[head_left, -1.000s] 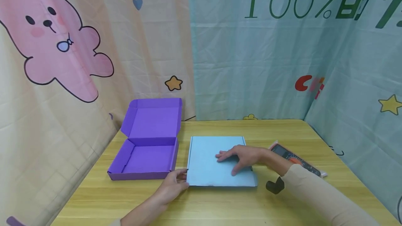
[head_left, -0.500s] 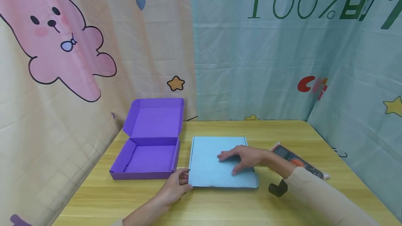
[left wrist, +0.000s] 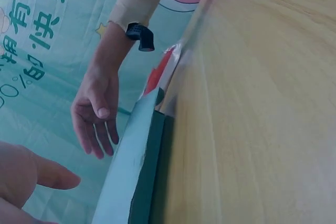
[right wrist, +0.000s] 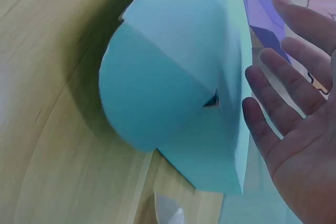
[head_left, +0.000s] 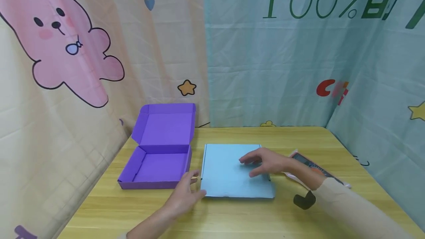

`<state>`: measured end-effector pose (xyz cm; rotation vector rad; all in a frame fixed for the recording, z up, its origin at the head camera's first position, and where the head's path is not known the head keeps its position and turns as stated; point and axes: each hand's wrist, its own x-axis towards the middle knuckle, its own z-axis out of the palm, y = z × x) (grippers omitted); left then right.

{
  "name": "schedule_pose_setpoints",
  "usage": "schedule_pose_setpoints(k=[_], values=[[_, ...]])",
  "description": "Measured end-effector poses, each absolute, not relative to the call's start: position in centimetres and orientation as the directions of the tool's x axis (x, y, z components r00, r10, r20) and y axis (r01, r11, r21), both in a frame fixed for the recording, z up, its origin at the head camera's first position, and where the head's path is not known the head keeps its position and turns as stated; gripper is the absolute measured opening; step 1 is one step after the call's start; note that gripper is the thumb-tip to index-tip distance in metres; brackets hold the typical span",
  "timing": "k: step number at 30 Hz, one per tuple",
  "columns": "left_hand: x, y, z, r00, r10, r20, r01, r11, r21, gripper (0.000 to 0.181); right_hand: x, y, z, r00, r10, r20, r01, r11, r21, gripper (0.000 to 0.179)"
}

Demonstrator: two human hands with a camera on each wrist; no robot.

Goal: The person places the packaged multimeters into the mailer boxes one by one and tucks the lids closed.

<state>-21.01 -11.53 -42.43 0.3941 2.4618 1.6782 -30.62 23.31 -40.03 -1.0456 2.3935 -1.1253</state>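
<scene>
Pale blue cardboard forms the flat box (head_left: 229, 182) lying lid down on the wooden table (head_left: 252, 218), just below and right of the head view's centre. At its lower left corner is the left hand (head_left: 184, 193), fingers lightly bent and thumb spread away from them; whether the thumb tip touches the corner I cannot tell. The right hand (head_left: 270, 161) hovers over the right part of the lid, apart from it, its fingers spread in the right wrist view. That view also shows a rounded flap (right wrist: 152, 93) jutting from the box. Left of centre in the head view stands a purple box (head_left: 149, 185) with its lid raised. Partly behind the right forearm, at lower right, lies a wrapped meter (head_left: 313, 165).
</scene>
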Motion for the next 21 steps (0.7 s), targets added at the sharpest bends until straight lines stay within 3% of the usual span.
schedule_pose_setpoints(k=[9,15,21], values=[[-24.4,-12.1,-41.0,-0.9,0.431,0.071,0.2,0.262,0.944,0.05,-29.4,25.8,-39.8,-0.753,-0.654,0.074,-0.458,0.441,-0.772,0.046],[-27.5,-12.0,-41.2,-0.802,0.575,0.163,0.368,0.26,0.893,0.042,-28.1,27.6,-40.0,-0.787,-0.612,0.081,-0.438,0.461,-0.772,0.043],[-29.2,-12.2,-41.6,-0.732,0.648,0.212,0.536,0.355,0.766,0.037,-27.0,29.0,-40.3,-0.805,-0.591,0.061,-0.395,0.455,-0.798,0.043]])
